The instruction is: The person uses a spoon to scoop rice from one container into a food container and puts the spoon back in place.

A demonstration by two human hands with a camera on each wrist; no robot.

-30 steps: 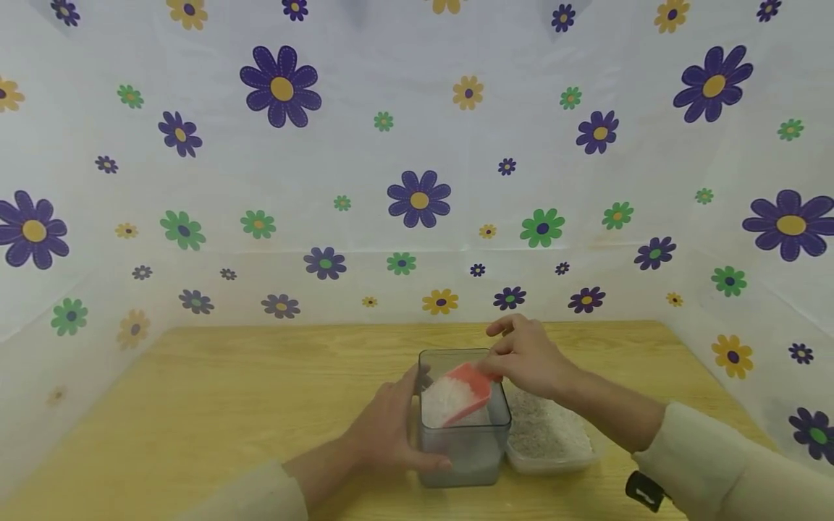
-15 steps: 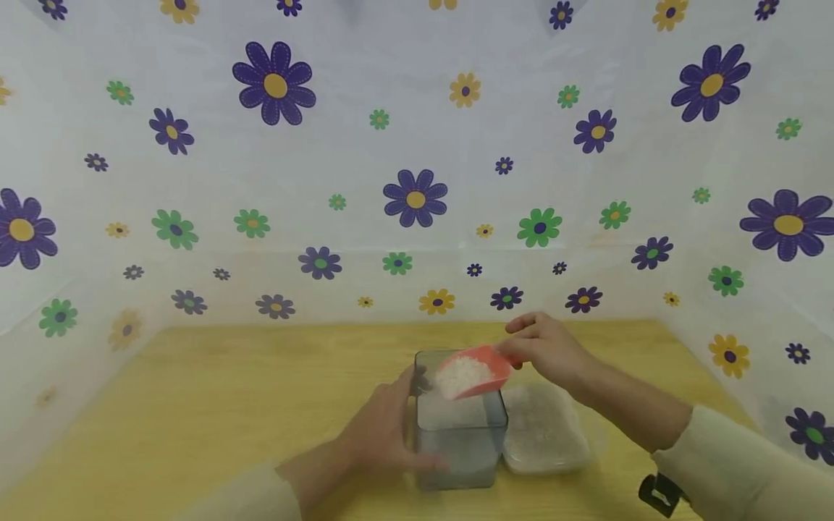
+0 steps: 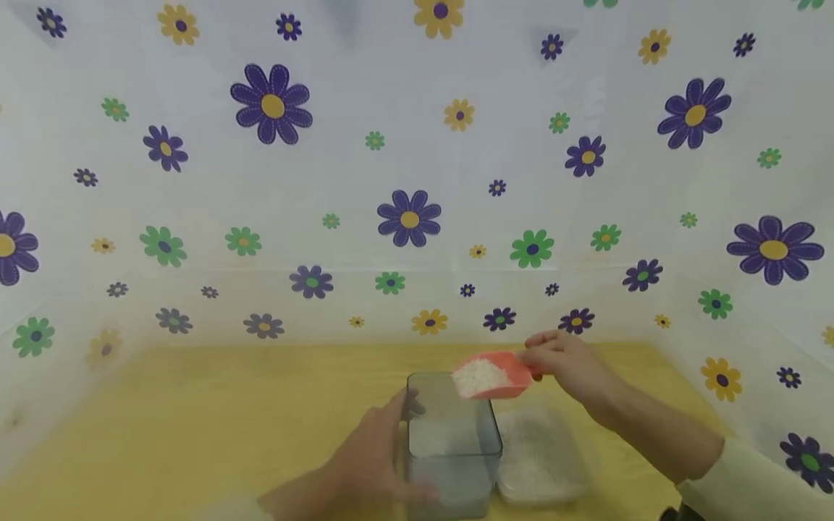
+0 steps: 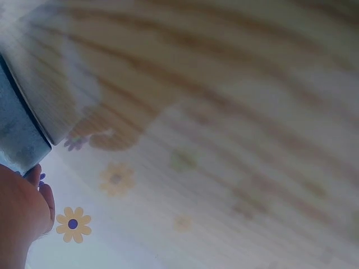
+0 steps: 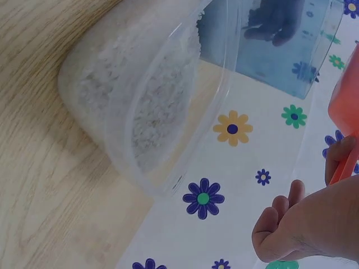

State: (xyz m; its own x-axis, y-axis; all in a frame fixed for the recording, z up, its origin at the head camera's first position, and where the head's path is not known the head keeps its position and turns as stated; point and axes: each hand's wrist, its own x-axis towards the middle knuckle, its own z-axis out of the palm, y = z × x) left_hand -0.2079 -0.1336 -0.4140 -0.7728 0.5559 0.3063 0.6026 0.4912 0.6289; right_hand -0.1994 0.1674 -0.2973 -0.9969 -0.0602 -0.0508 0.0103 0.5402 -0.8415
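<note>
My right hand (image 3: 573, 369) pinches the handle of a coral-red scoop (image 3: 517, 380) heaped with white rice (image 3: 481, 376). The scoop is nearly level, above the right rim of a tall, clear grey-blue bin (image 3: 449, 481). My left hand (image 3: 368, 449) grips that bin from the left, thumb across the front and fingertips showing through the far wall. Right of the bin stands a low clear tub (image 5: 168, 185) with rice in it. In the right wrist view the scoop is cut off at the edge; the left wrist view catches only part of the bin.
Both containers stand on a light wood-grain table (image 3: 247, 427). A white sheet (image 3: 339, 166) printed with purple, yellow and green flowers hangs behind and along both sides.
The scoop has risen from a downward tilt inside the bin to nearly level, moving right with rice in it. My left hand keeps its grip. The head view has shifted, so everything appears lower.
</note>
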